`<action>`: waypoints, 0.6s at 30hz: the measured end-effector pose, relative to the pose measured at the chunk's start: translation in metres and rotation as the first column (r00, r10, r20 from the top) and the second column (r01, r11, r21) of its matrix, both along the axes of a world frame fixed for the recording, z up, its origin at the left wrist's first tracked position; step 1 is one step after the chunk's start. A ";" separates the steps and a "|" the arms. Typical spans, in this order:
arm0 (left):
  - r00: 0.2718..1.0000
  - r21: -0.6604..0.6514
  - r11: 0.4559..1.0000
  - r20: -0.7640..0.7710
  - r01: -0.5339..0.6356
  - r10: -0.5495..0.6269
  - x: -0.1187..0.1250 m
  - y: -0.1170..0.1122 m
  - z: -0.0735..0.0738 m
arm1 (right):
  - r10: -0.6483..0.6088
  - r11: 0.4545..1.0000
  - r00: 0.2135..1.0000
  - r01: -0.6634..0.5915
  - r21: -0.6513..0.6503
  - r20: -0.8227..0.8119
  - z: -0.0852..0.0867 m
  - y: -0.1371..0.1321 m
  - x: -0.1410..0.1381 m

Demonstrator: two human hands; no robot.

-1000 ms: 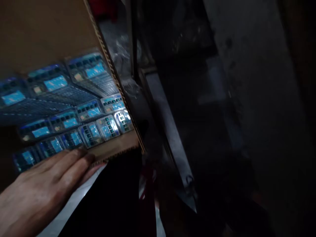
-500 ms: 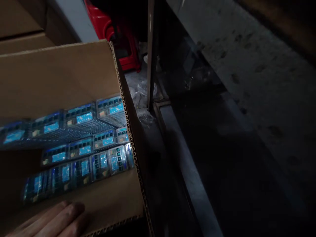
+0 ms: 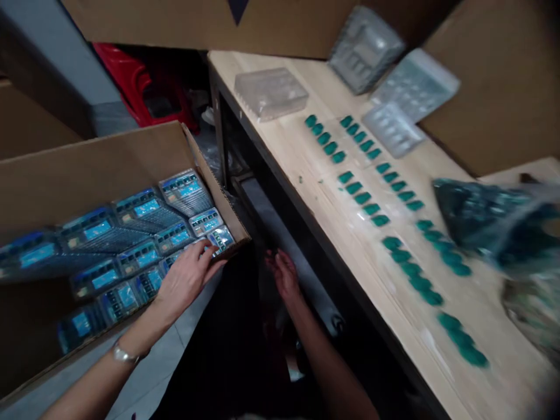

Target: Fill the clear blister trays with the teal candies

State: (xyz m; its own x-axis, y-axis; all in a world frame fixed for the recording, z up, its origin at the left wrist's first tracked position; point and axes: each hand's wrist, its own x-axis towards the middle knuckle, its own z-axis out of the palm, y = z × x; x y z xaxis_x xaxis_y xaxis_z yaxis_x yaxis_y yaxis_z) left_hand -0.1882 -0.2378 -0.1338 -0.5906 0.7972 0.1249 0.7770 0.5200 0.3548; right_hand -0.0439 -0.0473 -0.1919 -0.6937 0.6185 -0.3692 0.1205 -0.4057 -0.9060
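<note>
A brown cardboard box stands on the floor at the left, filled with rows of blue blister packs. My left hand rests on the near right corner of the box, its fingers spread flat over the packs at that corner. A bracelet shows on that wrist. My right hand hangs in the dark gap below the table edge, fingers loosely apart and nothing visible in it.
A light wooden table runs along the right, covered with rows of small teal pieces. Clear plastic trays lie at its far end. A dark plastic bag sits at the right. A red stool stands behind the box.
The view has swung up and back, bringing the table and teal pieces into sight. My left hand has moved to the box's corner packs. My right hand has come into view.
</note>
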 end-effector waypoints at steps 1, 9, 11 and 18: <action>1.000 0.104 0.995 0.028 -0.001 -0.001 0.006 0.000 0.003 | -0.039 0.999 0.999 0.038 -0.027 -0.037 0.019 -0.007 0.011; 0.677 0.543 0.826 0.554 0.147 -0.485 0.112 0.064 0.087 | -0.170 0.966 0.973 0.196 0.169 -0.156 0.170 -0.028 0.124; 0.531 0.619 0.741 0.549 0.261 -0.645 0.140 0.088 0.116 | -0.193 0.955 0.964 0.227 0.190 -0.182 0.191 -0.027 0.149; 0.612 0.535 0.525 0.018 0.662 -0.790 0.188 0.140 0.141 | -0.350 0.860 0.916 0.397 0.320 -0.196 0.210 -0.011 0.193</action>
State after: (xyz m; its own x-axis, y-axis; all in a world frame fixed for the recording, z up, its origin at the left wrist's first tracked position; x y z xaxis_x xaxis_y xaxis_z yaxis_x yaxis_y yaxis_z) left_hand 0.0003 -0.0974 0.0072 0.1119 0.8462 0.5210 0.6666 -0.4528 0.5922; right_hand 0.1493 -0.0586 0.0178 -0.4106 0.9118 -0.0088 -0.1016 -0.0553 -0.9933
